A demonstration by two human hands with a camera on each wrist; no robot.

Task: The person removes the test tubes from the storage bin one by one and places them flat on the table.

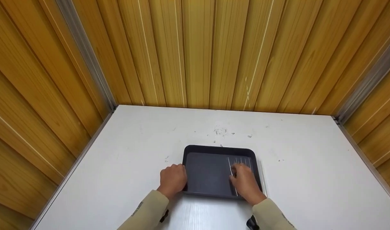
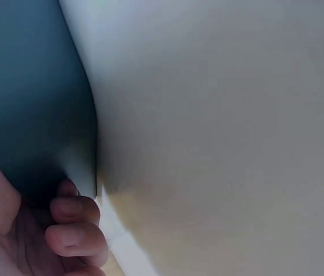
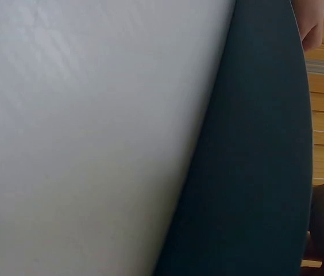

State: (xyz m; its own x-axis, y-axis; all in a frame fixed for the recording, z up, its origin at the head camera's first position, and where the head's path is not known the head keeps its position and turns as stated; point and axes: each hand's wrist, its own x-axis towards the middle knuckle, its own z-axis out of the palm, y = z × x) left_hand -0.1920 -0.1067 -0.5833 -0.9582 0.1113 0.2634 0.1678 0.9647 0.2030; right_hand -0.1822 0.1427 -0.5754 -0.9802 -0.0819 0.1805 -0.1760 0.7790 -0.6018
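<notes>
A dark rectangular tray with a raised rim lies on the white table. My left hand grips its left rim; the left wrist view shows the fingers curled under the tray wall. Over the tray's right part, my right hand has thumb and forefinger at a thin whitish stick and appears to pinch it. The stick runs from the back of the tray to its front. Several similar thin sticks lie side by side to its right, partly hidden by that hand.
Thin white strips lie along the tray's right side, on the table. Dark scuff marks dot the tabletop behind the tray. Yellow wood-patterned walls stand at the back and both sides.
</notes>
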